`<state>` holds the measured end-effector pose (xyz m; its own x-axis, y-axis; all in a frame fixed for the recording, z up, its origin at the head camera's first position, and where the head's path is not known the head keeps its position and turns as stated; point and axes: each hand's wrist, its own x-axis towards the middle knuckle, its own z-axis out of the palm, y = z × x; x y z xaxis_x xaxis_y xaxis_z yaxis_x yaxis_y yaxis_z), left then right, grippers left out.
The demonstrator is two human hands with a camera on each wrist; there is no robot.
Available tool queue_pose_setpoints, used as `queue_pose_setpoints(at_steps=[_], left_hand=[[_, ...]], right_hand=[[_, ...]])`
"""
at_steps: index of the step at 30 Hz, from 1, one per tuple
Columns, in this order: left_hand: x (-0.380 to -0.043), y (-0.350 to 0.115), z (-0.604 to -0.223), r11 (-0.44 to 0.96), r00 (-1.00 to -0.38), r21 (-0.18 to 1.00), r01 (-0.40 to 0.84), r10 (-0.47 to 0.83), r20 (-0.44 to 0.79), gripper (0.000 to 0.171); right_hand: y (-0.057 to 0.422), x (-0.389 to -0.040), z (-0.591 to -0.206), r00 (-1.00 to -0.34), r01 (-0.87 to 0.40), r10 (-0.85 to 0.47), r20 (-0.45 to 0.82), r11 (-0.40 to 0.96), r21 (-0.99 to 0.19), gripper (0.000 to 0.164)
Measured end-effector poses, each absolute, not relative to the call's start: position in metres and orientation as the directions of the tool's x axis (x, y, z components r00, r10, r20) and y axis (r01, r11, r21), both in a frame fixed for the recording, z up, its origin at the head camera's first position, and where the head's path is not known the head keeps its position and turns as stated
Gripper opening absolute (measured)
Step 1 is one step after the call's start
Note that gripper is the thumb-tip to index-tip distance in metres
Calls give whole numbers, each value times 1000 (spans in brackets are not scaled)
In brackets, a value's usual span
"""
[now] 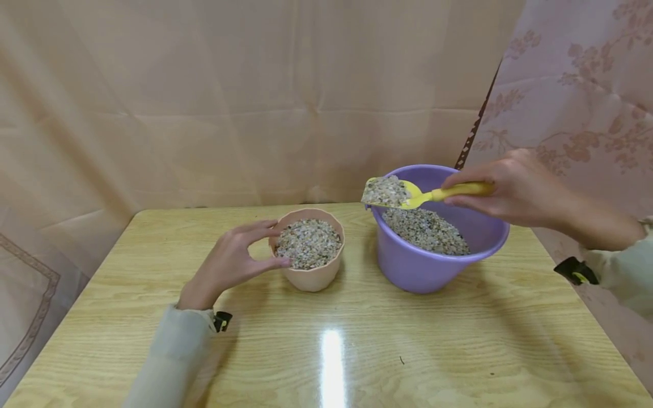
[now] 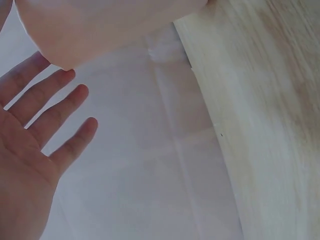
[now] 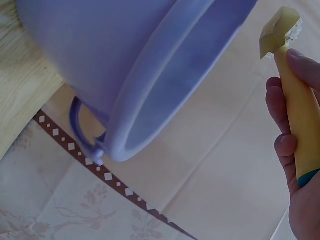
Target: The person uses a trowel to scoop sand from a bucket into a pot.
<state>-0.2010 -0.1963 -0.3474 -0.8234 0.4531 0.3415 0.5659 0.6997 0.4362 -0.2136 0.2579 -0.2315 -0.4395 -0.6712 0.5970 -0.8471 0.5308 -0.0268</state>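
- We see a yellow scoop point(image 1: 420, 198), teal at its handle's end point(image 3: 307, 178).
- Purple bucket point(image 1: 419, 272), peach pot point(image 1: 313, 279), speckled gravel point(image 1: 309, 242).
- Beyond the tabletop's point(image 1: 275, 357) right edge, we see pink floral cloth point(image 1: 586, 79).

Indoors, homelike; exact room can't be told. Signs: wood-grain table point(image 1: 285, 351), beige curtain point(image 1: 229, 85) hanging behind it, flowered cloth point(image 1: 576, 102) at right in head view, household-type purple bucket point(image 1: 420, 272) on top.
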Motion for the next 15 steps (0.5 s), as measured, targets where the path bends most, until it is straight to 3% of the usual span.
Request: queue_pose_setpoints(at_steps=[15], left_hand=[[-202,-200,-356,666,-776,413,622,449,443,74]], right_hand=[[231,-214,-230,-385,-900,-717,581,432,-63,54]])
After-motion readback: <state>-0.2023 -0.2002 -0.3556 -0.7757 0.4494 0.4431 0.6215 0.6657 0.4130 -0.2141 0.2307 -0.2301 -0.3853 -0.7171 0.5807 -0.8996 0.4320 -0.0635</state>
